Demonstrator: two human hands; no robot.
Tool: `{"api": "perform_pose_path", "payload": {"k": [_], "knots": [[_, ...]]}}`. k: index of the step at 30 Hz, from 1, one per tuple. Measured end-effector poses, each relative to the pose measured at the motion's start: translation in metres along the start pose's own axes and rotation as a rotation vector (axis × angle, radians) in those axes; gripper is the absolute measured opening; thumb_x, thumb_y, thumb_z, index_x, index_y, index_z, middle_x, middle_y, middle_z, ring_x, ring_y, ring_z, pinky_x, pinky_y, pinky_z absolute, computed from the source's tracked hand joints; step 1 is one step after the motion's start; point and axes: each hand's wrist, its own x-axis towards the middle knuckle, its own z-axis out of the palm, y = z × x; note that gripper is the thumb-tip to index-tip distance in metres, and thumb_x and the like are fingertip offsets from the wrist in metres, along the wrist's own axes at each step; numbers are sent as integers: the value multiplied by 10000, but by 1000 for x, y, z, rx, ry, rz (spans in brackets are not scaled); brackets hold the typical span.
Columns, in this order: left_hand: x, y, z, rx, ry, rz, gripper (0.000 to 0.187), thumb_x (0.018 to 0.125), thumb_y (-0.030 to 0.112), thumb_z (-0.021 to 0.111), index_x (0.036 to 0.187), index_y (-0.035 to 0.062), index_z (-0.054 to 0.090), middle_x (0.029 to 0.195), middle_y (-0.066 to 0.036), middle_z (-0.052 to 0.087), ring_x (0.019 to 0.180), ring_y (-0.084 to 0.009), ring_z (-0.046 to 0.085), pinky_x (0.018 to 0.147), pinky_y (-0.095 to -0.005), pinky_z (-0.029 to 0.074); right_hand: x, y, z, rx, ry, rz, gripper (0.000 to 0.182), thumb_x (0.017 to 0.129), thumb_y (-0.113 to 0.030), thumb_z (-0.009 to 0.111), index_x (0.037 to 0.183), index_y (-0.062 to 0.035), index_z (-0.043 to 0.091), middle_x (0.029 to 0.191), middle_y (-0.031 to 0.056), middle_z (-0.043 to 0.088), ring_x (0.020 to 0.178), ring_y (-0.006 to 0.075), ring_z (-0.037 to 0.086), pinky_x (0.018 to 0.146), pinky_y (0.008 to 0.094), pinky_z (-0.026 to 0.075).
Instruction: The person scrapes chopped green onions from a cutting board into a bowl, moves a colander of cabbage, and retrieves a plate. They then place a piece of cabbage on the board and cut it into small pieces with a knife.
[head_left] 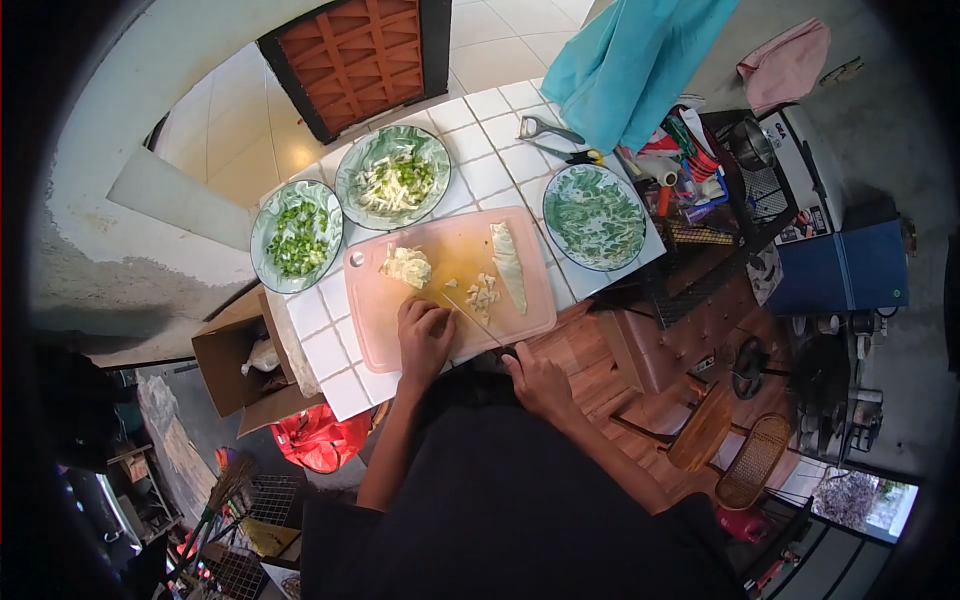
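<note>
On a pink cutting board (390, 335), my right hand (541, 382) is closed around the handle of a knife (480, 325), its thin blade pointing up and left across the board. My left hand (425, 335) rests at the board's lower edge with fingers curled down; what they hold, if anything, is hidden. Just beyond it sits a pale yellowish pile of cut food (407, 267). Small pale diced pieces (484, 294) lie beside the blade. A long pale piece of food (507, 268) lies at the board's right side.
Two bowls hold chopped food: a left bowl (258, 250) with green pieces, a back bowl (355, 150) with green and pale pieces. A green-patterned plate (594, 218) stands right of the board. A peeler (548, 130) and cluttered basket (735, 185) lie farther back.
</note>
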Motion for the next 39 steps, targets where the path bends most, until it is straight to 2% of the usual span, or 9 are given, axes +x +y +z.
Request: {"api": "perform_pose_path", "payload": {"k": [9,15,17,20,33,39], "knots": [[1,-1,1,11,21,-3,93,784,64,772,855,14,737,898,-103,638,1000,-322,570,892,-418,465,3,-7,-7,-66,-74,11,320,1026,-359,453,1054,-51,536,732,280,645,730,507,636,654,605,490],[2,1,0,-3,9,-19,109,776,62,774,858,10,725,880,-113,629,996,-322,572,885,-420,472,13,-8,6,-76,-74,-3,303,1025,-343,461,1055,-51,536,733,281,645,719,496,640,637,591,500],[3,4,-2,8,7,-11,114,773,60,776,858,9,720,877,-114,627,989,-322,573,878,-419,475,6,-9,7,-63,-9,29,296,1024,-337,466,1029,-48,530,721,283,639,713,495,637,619,590,494],[1,4,-4,-1,13,-15,121,767,56,778,857,8,712,873,-118,625,974,-321,575,866,-415,479,1,7,10,-19,-10,32,321,1027,-356,458,1020,-40,517,715,274,647,710,489,648,621,594,502],[3,-4,0,-27,28,37,95,756,29,771,835,6,723,857,-105,654,915,-306,585,818,-394,484,-1,-4,4,-30,-34,-20,329,1022,-356,475,1016,-34,546,742,266,649,742,485,650,626,587,509],[2,-2,-1,-45,20,31,108,749,25,772,842,5,721,858,-102,658,933,-311,593,825,-392,487,5,-11,8,-147,-35,9,287,1016,-332,495,1020,-50,547,725,258,645,731,462,661,619,565,520]]}}
